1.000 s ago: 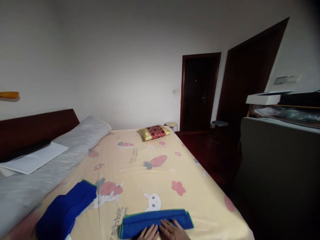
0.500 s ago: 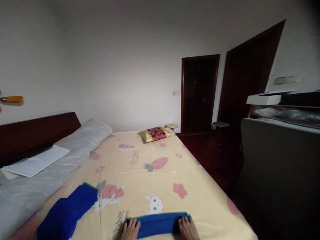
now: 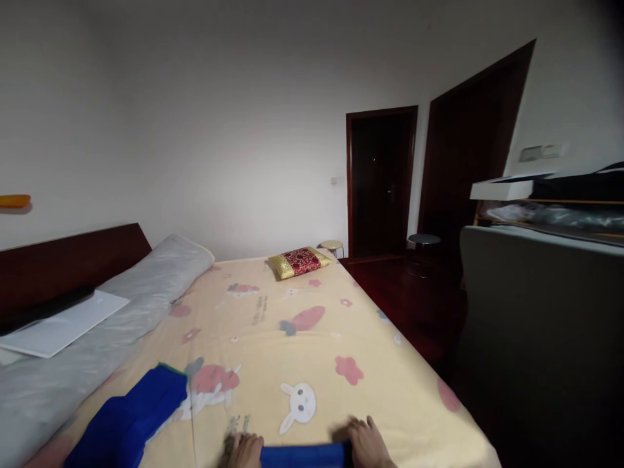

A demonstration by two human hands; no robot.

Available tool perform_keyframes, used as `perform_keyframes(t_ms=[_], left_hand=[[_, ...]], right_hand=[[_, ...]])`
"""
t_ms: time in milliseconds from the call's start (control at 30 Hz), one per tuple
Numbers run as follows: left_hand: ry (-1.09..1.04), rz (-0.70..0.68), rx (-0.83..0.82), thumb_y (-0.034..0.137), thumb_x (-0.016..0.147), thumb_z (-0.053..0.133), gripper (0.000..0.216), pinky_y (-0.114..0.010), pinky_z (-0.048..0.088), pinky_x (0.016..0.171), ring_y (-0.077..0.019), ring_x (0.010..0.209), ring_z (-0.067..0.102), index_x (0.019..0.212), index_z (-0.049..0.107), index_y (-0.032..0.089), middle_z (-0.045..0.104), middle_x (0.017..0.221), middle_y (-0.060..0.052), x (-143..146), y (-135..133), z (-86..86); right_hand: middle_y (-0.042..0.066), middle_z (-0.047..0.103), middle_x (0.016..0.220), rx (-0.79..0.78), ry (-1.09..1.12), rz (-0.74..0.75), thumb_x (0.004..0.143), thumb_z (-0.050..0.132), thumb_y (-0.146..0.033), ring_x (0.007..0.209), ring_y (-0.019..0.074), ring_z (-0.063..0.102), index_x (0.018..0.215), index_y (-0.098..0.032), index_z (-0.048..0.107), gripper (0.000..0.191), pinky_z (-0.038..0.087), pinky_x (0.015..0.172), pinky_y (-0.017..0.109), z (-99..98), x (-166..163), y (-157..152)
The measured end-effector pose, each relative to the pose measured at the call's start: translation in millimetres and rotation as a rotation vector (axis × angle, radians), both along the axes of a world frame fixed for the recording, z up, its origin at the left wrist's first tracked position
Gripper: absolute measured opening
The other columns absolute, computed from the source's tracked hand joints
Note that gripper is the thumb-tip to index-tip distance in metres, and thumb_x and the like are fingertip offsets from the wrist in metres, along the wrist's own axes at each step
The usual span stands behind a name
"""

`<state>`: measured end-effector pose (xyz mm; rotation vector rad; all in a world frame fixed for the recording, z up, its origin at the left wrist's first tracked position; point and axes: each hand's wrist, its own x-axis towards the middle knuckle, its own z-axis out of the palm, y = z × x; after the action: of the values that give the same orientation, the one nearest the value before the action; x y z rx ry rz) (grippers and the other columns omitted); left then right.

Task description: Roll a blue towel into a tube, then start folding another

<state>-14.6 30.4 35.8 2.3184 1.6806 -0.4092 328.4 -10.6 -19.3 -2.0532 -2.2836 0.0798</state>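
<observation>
At the bottom of the view, a strip of blue cloth (image 3: 306,456) lies on the bed, folded or rolled narrow and partly cut off by the frame. My left hand (image 3: 247,450) has its fingers curled over the strip's left end. The right end is gripped by my right hand (image 3: 366,442), its fingers bent around the fabric. To the left, a second blue cloth (image 3: 129,416) with a green edge lies loosely folded, touched by neither hand.
The bed carries a cream sheet (image 3: 263,364) with rabbit and carrot prints. A gold-and-red pillow (image 3: 299,262) sits at its far end. Along the left runs a grey rolled bedding (image 3: 146,286) with a white flat box (image 3: 68,322) on it. A dark grey panel (image 3: 536,325) stands at right.
Both hands have drawn the cloth's far edge toward me, and the visible strip is narrower. The printed rabbit beyond it now shows whole. The view has turned slightly right.
</observation>
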Motion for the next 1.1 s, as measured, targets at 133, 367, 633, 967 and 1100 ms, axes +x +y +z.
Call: perform_keyframes(t_ms=[133, 367, 633, 967, 1100], left_hand=[[-0.006, -0.026, 0.019, 0.014, 0.081, 0.034, 0.057, -0.052, 0.024, 0.113, -0.0258, 0.135, 0.042, 0.135, 0.050, 0.022, 0.057, 0.138, -0.009, 4.7, -1.9, -3.5], [-0.128, -0.215, -0.013, 0.025, 0.091, 0.031, 0.056, -0.043, 0.032, 0.114, -0.0270, 0.133, 0.046, 0.146, 0.039, 0.025, 0.052, 0.145, -0.009, 57.7, -10.7, -26.8], [-0.223, -0.356, 0.027, 0.029, 0.093, 0.037, 0.051, -0.042, 0.038, 0.113, -0.0282, 0.133, 0.048, 0.144, 0.041, 0.029, 0.051, 0.147, -0.008, 66.1, -23.9, -41.8], [-0.199, -0.137, 0.057, 0.005, 0.076, 0.032, 0.072, -0.037, 0.025, 0.117, -0.0199, 0.137, 0.040, 0.146, 0.038, 0.021, 0.047, 0.150, -0.005, 34.8, -21.2, 0.8], [-0.148, -0.070, 0.042, 0.004, 0.073, 0.035, 0.077, -0.043, 0.016, 0.121, -0.0204, 0.145, 0.027, 0.148, 0.034, 0.023, 0.039, 0.156, -0.004, 33.2, -17.1, -10.3]], right_hand=[[0.019, 0.067, 0.123, 0.014, -0.004, -0.001, 0.072, 0.054, -0.017, 0.115, 0.0341, 0.059, 0.122, -0.015, 0.063, 0.051, 0.034, 0.106, 0.056, 1.8, 0.6, -1.9], [0.004, 0.060, 0.137, 0.279, 0.073, 0.518, 0.081, 0.055, -0.025, 0.117, 0.0226, 0.061, 0.145, -0.030, 0.036, 0.067, 0.047, 0.095, 0.034, 5.0, -25.6, -3.9], [0.003, 0.059, 0.137, 0.545, -0.074, 0.745, 0.092, 0.046, -0.024, 0.119, 0.0165, 0.060, 0.151, -0.023, 0.022, 0.064, 0.049, 0.088, 0.027, -4.7, -40.7, -17.0], [0.006, 0.055, 0.142, 0.333, -0.074, 0.340, 0.069, 0.036, 0.006, 0.120, 0.0221, 0.060, 0.148, -0.025, 0.032, 0.085, 0.051, 0.093, 0.039, -23.9, -8.2, -4.5], [0.004, 0.054, 0.143, 0.442, -0.073, 0.332, 0.072, 0.034, 0.007, 0.124, 0.0201, 0.057, 0.152, -0.025, 0.019, 0.087, 0.051, 0.094, 0.035, -21.4, -14.1, -5.8]])
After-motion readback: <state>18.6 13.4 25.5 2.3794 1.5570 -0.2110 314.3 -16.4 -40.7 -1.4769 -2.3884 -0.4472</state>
